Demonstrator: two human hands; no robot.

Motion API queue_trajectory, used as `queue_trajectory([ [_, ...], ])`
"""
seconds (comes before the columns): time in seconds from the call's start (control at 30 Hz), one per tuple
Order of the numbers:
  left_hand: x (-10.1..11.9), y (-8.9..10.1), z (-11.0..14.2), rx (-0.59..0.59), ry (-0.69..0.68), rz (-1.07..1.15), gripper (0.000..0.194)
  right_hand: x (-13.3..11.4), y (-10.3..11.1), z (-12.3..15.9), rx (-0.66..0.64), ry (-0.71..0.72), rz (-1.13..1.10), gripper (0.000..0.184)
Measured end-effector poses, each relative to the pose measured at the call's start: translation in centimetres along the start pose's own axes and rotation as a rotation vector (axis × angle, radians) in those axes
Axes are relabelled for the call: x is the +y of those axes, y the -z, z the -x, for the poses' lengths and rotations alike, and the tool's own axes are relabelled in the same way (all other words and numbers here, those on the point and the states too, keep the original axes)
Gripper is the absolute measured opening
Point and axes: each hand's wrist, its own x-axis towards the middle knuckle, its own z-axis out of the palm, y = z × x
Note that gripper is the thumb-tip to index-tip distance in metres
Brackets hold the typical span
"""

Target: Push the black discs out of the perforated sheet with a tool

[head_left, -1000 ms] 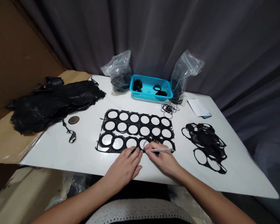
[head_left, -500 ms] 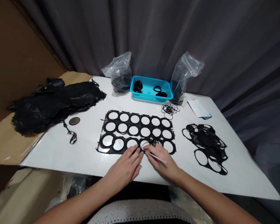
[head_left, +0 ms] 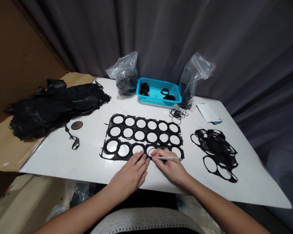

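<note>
White tabletop (head_left: 51, 159): near edge runs just under both hands, wrists at or over it. Centre: black punched sheet (head_left: 135, 123), three rows of round holes, lying flat, lower edge at the fingertips. Left of it, heaped black offcuts (head_left: 53, 110); right, a looser pile of punched scrap (head_left: 217, 148), well apart from the sheet. Far side: blue plastic basket (head_left: 158, 102), small black rings (head_left: 177, 113) just in front of it. Left hand (head_left: 129, 174) open, fingertips pressing the sheet's lowest row. Right hand (head_left: 169, 167) closed on a slim white pick (head_left: 167, 158), its tip at a hole's rim, just beside the left fingertips
</note>
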Motion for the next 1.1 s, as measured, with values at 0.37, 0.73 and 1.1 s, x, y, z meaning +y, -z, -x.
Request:
queue_trajectory([
  [0.37, -0.1, -0.3, -0.1, -0.010, 0.020, 0.026, 0.036, 2.8, 3.8, -2.7, 0.329, 0.058, 0.642, 0.025],
  [0.73, -0.4, 0.0, 0.0, 0.026, 0.013, 0.048, 0.036, 4.7, 8.1, -4.9, 0.226, -0.398, -0.440, 0.032],
  [1.1, 0.1, -0.2, -3.6, -0.038, -0.102, 0.157, 0.047, 0.7, 4.6, -4.7, -0.172, -0.416, -0.958, 0.042],
])
